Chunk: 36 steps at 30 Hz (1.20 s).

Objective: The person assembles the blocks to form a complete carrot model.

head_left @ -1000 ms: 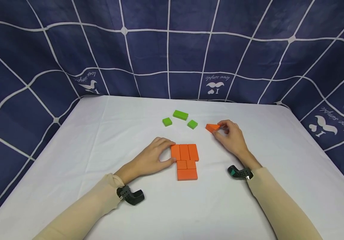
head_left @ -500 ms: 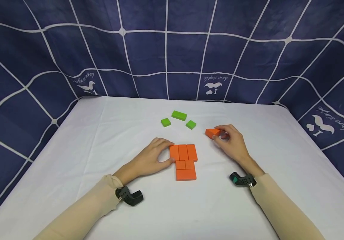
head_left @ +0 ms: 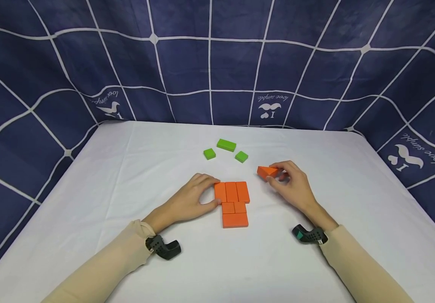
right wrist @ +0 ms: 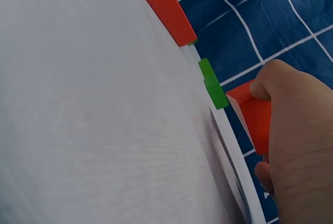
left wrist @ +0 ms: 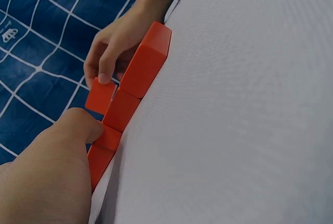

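Note:
My left hand (head_left: 192,198) lies at the left side of a flat group of orange blocks. Its fingers and thumb hold the leftmost upright orange block (head_left: 220,192) by its far and near ends. Beside it stand two more upright blocks (head_left: 237,192), with two small ones (head_left: 234,207) and a wide one (head_left: 235,220) below, all touching. To the right, my right hand (head_left: 294,185) pinches an orange triangular block (head_left: 266,171) between thumb and fingers. The right wrist view shows this triangular block (right wrist: 255,114) slightly above the white tabletop; fingertips behind it are partly hidden.
A long green block (head_left: 226,145) and two small green blocks, one left (head_left: 209,154) and one right (head_left: 241,157), lie farther back. White cloth (head_left: 145,160) covers the table. A dark blue curtain (head_left: 187,63) with white lines hangs behind and at the sides.
My right hand has brought the orange triangular block nearer to me and slightly left, turning it a little. The left hand keeps its place at the orange group; the green blocks stay put.

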Motion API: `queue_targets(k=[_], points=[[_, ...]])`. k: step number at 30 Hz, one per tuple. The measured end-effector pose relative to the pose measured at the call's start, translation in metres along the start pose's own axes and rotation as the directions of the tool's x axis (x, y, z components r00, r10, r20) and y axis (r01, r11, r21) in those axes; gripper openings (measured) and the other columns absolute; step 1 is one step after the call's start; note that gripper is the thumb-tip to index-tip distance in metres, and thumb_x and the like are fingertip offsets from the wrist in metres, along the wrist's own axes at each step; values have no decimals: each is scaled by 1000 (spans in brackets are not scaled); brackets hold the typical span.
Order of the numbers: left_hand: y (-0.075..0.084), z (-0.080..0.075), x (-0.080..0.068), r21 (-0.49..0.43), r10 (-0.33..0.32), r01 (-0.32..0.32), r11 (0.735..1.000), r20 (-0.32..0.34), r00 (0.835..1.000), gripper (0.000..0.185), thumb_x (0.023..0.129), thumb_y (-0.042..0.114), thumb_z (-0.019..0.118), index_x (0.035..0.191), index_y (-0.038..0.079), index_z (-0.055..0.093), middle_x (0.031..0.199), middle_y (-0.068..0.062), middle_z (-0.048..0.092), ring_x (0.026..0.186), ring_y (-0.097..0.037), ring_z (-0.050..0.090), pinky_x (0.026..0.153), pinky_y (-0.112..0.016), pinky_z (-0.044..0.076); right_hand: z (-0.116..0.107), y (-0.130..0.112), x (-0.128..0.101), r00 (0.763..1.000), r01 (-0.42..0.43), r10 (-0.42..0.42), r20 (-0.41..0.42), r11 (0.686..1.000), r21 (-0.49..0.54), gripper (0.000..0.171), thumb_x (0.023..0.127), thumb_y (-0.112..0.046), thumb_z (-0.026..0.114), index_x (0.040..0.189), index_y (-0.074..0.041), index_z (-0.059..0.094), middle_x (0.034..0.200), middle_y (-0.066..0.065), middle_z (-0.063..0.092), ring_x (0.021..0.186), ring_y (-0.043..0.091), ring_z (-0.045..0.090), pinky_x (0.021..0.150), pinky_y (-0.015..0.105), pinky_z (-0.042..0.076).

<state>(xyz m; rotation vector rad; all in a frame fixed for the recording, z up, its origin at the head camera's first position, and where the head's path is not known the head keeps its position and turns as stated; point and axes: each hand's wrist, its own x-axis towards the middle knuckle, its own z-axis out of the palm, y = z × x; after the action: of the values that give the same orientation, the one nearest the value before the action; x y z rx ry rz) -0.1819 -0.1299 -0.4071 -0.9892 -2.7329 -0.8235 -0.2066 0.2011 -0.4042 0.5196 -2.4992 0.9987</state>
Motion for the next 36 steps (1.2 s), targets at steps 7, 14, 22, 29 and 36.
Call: queue_targets(k=[7, 14, 22, 29, 36], points=[[0, 0, 0, 1, -3, 3, 1000, 2, 1000, 53, 88, 48, 61, 131, 18, 55, 128, 8, 54, 122, -8, 43, 107, -32, 40, 0, -8, -7, 1000, 21, -21, 20, 1000, 19, 33, 80, -19, 77, 111, -20, 66, 103, -3, 62, 76, 14, 55, 67, 24, 45], [-1, 1, 0, 3, -3, 3, 1000, 3, 1000, 53, 88, 48, 61, 131, 17, 55, 128, 8, 54, 122, -8, 43, 107, -31, 39, 1, -17, -13, 996, 37, -41, 77, 998, 48, 33, 79, -21, 78, 109, -24, 64, 102, -10, 60, 79, 12, 56, 69, 24, 46], [-1, 0, 1, 8, 4, -4, 1000, 9, 1000, 54, 88, 49, 60, 131, 18, 55, 129, 8, 54, 121, -8, 43, 107, -32, 40, 1, -18, -14, 988, 82, -93, 123, 993, 87, 32, 79, -26, 79, 107, -27, 64, 101, -13, 61, 80, 9, 56, 71, 22, 48], [0, -2, 2, 0, -6, 6, 1000, 16, 1000, 53, 87, 48, 62, 131, 18, 55, 129, 8, 53, 121, -8, 43, 107, -32, 40, 2, -19, -14, 980, 116, -133, 150, 987, 113, 31, 79, -26, 79, 106, -27, 64, 101, -13, 62, 78, 10, 57, 69, 22, 49], [0, -1, 2, 3, -17, 16, 1000, 14, 1000, 53, 87, 48, 63, 130, 18, 56, 128, 8, 54, 120, -8, 43, 106, -31, 40, 3, -17, -14, 973, 124, -144, 179, 985, 117, 32, 79, -26, 79, 107, -28, 64, 100, -13, 61, 79, 9, 57, 68, 21, 48]])
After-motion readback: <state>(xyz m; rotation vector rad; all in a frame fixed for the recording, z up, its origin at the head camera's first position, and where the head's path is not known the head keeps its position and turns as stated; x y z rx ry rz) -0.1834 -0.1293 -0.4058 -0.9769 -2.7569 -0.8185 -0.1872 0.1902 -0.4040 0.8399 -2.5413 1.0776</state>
